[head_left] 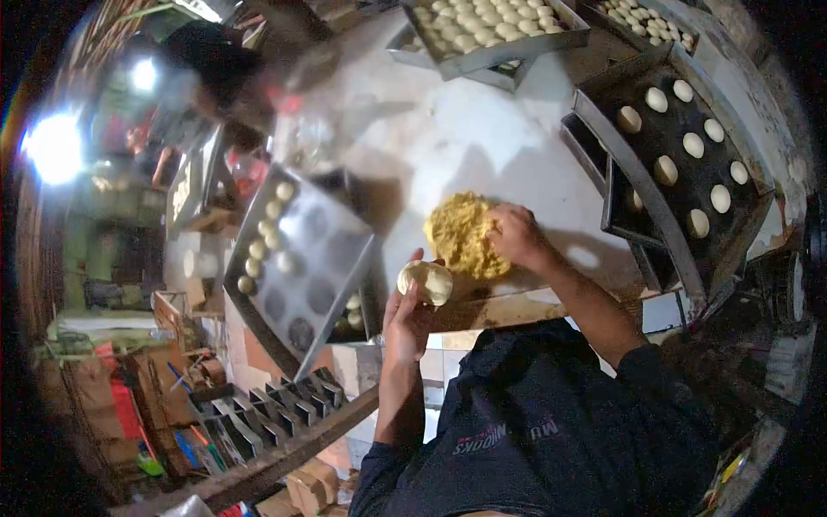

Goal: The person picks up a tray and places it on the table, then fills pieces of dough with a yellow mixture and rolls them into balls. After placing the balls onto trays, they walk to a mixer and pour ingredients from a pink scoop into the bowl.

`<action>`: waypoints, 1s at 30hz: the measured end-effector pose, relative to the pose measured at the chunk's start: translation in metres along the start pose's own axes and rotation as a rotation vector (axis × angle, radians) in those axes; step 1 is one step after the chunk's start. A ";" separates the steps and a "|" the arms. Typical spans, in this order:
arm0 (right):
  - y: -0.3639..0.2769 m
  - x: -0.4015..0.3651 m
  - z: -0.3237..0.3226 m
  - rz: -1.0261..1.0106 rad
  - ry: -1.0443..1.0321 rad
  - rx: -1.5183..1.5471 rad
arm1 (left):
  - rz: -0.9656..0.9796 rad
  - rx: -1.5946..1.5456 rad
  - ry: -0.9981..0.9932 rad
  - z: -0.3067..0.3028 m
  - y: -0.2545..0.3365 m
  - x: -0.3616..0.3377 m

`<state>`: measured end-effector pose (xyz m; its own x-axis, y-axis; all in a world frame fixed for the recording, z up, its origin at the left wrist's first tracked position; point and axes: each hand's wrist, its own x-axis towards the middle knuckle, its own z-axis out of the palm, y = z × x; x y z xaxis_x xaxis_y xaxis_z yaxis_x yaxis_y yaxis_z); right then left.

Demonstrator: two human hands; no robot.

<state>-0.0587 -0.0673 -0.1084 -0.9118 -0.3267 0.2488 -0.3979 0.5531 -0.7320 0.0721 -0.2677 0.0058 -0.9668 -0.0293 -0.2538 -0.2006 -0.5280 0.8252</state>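
Note:
A piece of pale dough (426, 283) rests in my left hand (408, 317), with the fingers curled around it near the table's front edge. My right hand (517, 235) is closed at the right side of a yellow, lumpy mass (466, 234) on the white table (482, 129). Whatever the right fingers hold is too small to make out. On the left, a metal tray (320, 250) carries several round dough balls (265, 228) along its far left side. A dark tray (650, 159) at the right bears several spaced dough balls (693, 145).
Stacked trays (491, 57) full of dough balls stand at the table's far side, and another full tray (650, 24) is at the far right. A slotted metal rack (267, 418) lies at the lower left. A blurred person (202, 60) is at the upper left.

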 end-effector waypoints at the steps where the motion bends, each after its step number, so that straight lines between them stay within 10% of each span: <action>1: 0.002 0.008 -0.004 -0.004 -0.044 0.016 | -0.023 -0.017 -0.030 -0.001 -0.006 0.014; 6: -0.003 0.027 -0.043 0.264 -0.201 0.312 | -0.050 0.058 0.057 0.033 -0.010 0.054; 9: 0.010 0.027 -0.030 0.347 -0.277 1.269 | -0.055 0.253 0.229 0.012 -0.032 0.080; 16: -0.078 0.028 -0.055 -0.108 0.032 0.168 | 0.053 0.229 0.196 0.057 -0.030 0.092; 22: -0.095 0.013 -0.035 -0.063 0.120 0.784 | 0.366 -0.071 0.152 0.049 -0.020 0.051; 24: -0.111 0.008 -0.023 0.267 -0.115 1.104 | 0.513 0.399 0.252 0.041 -0.017 0.033; 26: -0.150 -0.005 -0.010 -0.030 0.065 0.836 | 0.833 1.021 0.413 0.027 -0.014 0.012; 30: -0.236 -0.039 -0.010 -0.397 0.099 0.410 | 0.837 1.315 0.485 -0.001 0.005 -0.068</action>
<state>0.0695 -0.1773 0.0610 -0.7135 -0.3644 0.5985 -0.6578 0.0543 -0.7512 0.1368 -0.2699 0.0268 -0.7822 -0.3027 0.5445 0.0899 0.8101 0.5794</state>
